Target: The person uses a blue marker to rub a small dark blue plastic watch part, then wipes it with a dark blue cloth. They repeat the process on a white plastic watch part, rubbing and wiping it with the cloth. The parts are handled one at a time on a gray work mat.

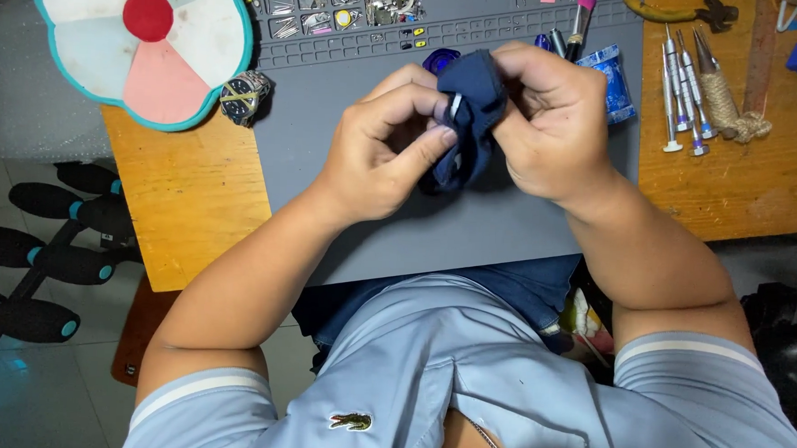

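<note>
Above the grey mat (pixel 504 228), both hands pinch a dark blue cloth (pixel 473 121). The left hand (pixel 383 148) and the right hand (pixel 552 123) are close together, each clamped on the cloth, with something small and pale (pixel 456 105) peeking out between the fingers. To rub well, I think it is best to keep the grip snug and go gently. The cloth looks soft, bunched and folded. Near it sit a blue roll (pixel 614 77), some small screwdrivers (pixel 686 93) on the wooden table (pixel 187 199), a wristwatch (pixel 244 97), and a flower-shaped fan (pixel 144 43).
</note>
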